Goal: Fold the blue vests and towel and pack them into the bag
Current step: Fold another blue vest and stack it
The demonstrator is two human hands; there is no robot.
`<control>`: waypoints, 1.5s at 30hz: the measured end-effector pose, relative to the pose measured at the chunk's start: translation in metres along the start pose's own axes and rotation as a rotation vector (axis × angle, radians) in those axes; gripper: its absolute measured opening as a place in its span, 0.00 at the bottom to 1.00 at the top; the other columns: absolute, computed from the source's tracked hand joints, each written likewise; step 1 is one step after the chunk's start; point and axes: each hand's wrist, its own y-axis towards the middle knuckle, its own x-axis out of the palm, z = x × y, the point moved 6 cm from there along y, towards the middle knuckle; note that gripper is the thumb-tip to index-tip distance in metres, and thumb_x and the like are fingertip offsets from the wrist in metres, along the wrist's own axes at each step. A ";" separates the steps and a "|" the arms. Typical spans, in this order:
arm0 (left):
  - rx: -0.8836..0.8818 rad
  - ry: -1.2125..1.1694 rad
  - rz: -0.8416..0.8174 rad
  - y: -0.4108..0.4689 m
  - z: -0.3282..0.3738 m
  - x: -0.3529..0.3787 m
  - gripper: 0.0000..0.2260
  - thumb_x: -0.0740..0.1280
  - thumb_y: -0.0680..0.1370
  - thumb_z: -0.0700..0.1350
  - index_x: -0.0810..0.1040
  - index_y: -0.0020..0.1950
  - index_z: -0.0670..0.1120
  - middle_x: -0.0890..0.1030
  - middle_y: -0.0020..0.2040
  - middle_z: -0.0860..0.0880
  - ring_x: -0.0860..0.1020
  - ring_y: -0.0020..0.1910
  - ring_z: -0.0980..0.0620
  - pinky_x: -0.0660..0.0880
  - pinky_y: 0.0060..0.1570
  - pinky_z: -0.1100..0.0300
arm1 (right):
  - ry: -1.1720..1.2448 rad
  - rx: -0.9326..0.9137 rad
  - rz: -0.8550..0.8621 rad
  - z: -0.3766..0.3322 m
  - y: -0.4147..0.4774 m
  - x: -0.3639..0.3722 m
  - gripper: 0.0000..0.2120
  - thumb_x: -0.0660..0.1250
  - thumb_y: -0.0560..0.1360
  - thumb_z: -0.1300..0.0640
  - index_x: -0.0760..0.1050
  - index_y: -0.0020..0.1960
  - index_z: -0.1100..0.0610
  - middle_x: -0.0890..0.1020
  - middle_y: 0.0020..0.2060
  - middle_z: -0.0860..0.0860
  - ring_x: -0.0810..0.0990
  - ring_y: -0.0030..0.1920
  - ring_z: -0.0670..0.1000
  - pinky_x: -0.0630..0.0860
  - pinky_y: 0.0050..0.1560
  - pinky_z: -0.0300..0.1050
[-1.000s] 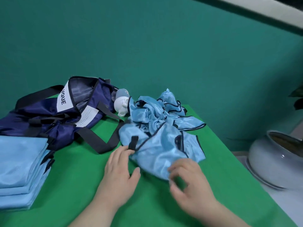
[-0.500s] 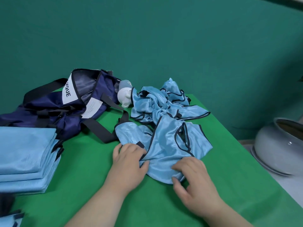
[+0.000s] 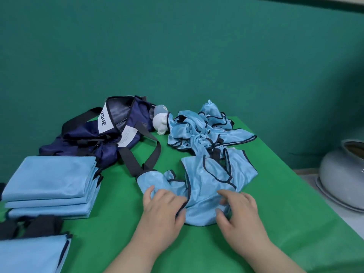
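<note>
The head camera is looking forward and down across the green table (image 3: 118, 243). It is sitting close above the left hand (image 3: 163, 209) and right hand (image 3: 240, 215).

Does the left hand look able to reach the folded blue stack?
Probably yes: only bare green tablecloth lies between the left hand and the folded stack, though it grips a vest.
</note>
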 end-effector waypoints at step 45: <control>-0.394 0.026 -0.145 -0.071 -0.026 -0.076 0.21 0.63 0.79 0.56 0.70 0.71 0.54 0.71 0.68 0.56 0.68 0.67 0.51 0.68 0.65 0.53 | 0.010 -0.241 -0.257 -0.106 -0.049 0.001 0.18 0.57 0.73 0.47 0.79 0.58 0.44 0.76 0.61 0.40 0.61 0.75 0.44 0.51 0.78 0.60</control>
